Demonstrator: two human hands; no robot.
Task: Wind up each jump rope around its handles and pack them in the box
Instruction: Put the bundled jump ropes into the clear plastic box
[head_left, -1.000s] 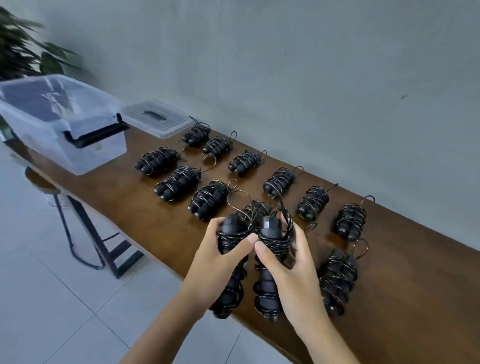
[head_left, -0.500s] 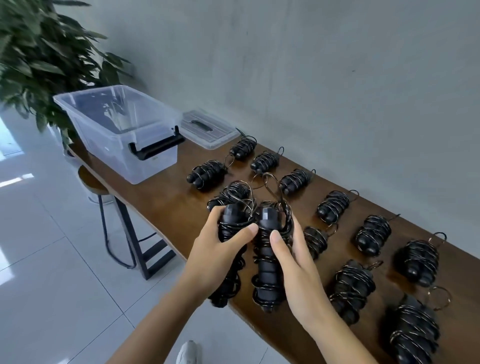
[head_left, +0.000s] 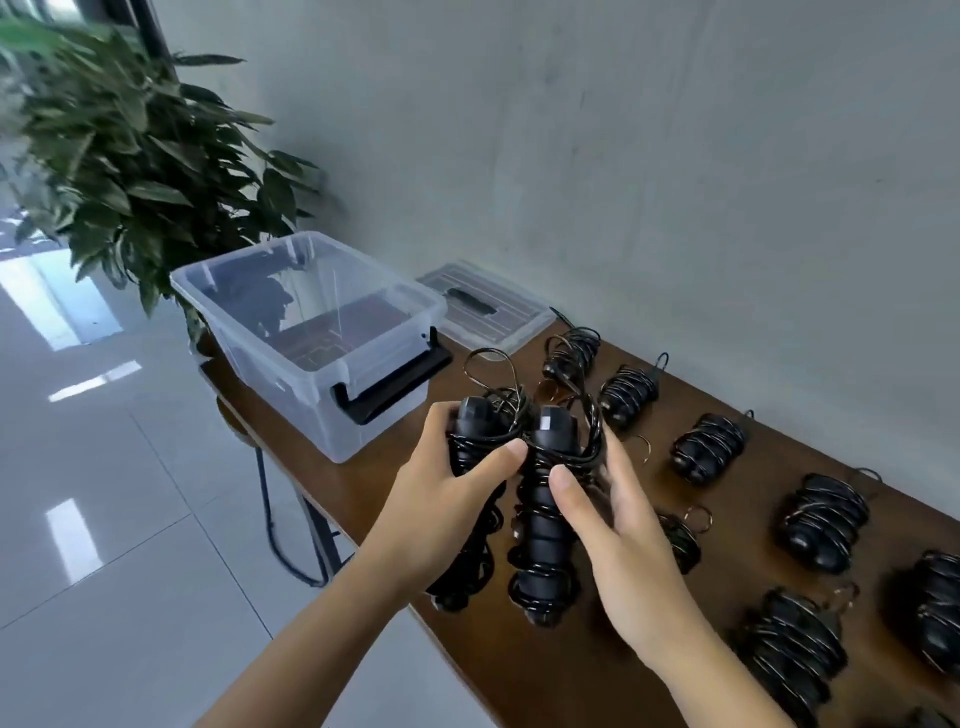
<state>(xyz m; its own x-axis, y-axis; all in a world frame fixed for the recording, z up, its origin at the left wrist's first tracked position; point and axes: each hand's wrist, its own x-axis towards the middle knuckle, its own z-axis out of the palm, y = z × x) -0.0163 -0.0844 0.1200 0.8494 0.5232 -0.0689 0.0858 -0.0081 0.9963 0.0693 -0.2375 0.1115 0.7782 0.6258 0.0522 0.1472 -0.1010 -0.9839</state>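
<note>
Black jump ropes wound in thin cord around their ribbed handles are gripped one in each hand above the near edge of the brown wooden table (head_left: 582, 670). The left hand (head_left: 447, 512) wraps around the left bundle (head_left: 470, 540), and the right hand (head_left: 618, 540) pinches the right bundle (head_left: 543, 525), both forearms reaching up from below. Both bundles stand nearly upright, caps pointing toward the clear plastic box (head_left: 311, 332) just beyond.

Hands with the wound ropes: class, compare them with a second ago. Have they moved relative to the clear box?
Yes. The left hand and right hand, gripping wound jump ropes, have come toward the clear box, now just right of its black latch.
</note>
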